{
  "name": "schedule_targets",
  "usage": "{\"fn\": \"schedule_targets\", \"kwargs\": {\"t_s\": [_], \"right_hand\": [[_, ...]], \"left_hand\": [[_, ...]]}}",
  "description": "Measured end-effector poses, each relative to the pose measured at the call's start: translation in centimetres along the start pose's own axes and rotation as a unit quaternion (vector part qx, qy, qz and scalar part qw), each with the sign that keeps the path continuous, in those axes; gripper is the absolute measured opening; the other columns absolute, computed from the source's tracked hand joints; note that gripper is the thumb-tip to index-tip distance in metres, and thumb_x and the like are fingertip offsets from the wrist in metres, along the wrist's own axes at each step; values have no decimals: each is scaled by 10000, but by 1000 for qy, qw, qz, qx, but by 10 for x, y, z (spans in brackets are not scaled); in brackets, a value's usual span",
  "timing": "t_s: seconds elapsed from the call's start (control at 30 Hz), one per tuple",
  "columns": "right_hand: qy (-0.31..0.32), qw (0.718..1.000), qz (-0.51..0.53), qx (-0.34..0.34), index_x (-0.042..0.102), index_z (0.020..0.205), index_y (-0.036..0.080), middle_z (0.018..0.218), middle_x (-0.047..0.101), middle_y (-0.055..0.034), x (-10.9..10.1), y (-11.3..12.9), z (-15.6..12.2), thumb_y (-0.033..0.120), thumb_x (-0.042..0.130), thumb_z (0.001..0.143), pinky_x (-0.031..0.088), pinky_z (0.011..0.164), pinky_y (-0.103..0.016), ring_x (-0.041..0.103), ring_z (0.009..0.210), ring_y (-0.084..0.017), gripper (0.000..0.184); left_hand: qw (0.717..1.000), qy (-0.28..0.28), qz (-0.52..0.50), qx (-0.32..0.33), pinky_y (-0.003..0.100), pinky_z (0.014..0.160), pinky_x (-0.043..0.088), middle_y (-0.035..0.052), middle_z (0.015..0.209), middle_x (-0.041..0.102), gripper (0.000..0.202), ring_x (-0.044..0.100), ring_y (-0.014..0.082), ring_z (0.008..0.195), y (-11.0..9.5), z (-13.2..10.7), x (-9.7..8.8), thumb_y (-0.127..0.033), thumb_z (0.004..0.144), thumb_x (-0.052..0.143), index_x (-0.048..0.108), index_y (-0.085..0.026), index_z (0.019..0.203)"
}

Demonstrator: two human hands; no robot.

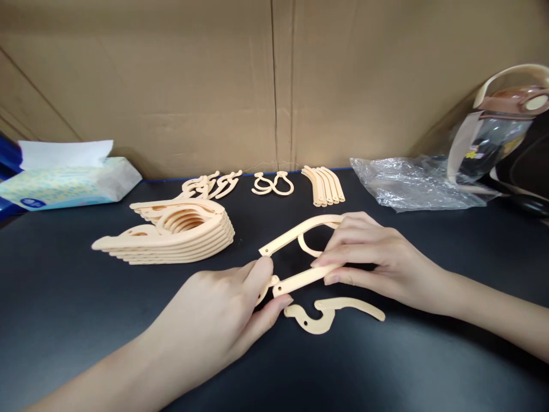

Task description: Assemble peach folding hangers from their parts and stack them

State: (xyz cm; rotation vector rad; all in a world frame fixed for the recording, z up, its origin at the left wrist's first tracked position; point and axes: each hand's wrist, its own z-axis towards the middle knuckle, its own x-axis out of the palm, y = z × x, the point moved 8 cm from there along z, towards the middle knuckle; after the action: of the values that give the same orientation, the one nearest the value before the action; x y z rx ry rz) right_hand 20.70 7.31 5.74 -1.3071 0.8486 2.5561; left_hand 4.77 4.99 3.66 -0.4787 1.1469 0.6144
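The left hand point(225, 303) pinches a small cream piece point(261, 294) between thumb and fingers, most of it hidden by the grip, with a hole showing near its edge. The right hand point(375, 252) grasps a cream V-shaped frame point(295, 233), fingers and thumb closed on its lower arm and covering part of its bend; the two drilled ends point towards the left hand, and a curved inner bar shows between the arms. The small piece sits right beside the drilled end of the lower arm; whether they touch is hard to tell. Just below the frame, on the black bench point(429, 372), lies a wavy part point(315, 325) meeting a curved strip point(355, 303); whether they are joined is unclear. To the left of the frame is a neat stack of similar frames point(201, 241). Along the back are a cluster of small hooked parts point(229, 182), two hooks point(283, 183) and a row of upright-looking curved strips point(328, 186). A tissue pack point(86, 183) lies far left; a clear plastic bag point(412, 183) and a see-through bottle point(493, 140) are at right, before brown cardboard point(193, 86).
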Motion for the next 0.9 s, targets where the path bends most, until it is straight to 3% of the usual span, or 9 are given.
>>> {"fn": "schedule_targets", "kwargs": {"t_s": [0.37,0.53,0.9], "right_hand": [[-15,1000,25,-7,736,1024,185,869,714,-9,-1,0,0,215,689,941,419,919,-359,637,871,-144,100],[-16,999,44,15,751,1004,210,859,739,-16,0,-4,1,279,673,956,429,877,-368,653,867,-164,114],[-18,996,74,45,753,985,209,843,727,21,3,-6,-1,250,734,910,384,908,-360,652,854,-142,88]], "left_hand": [[999,12,-43,-20,243,410,290,-87,598,510,280,477,122,385,1,1,1,-378,1087,274,352,-252,849],[998,25,-57,-28,251,401,272,-79,586,526,320,471,127,368,4,-1,5,-389,1093,225,369,-249,844],[999,38,-35,2,260,393,273,-92,553,518,341,495,136,358,3,1,7,-400,1101,167,342,-257,845]]}}
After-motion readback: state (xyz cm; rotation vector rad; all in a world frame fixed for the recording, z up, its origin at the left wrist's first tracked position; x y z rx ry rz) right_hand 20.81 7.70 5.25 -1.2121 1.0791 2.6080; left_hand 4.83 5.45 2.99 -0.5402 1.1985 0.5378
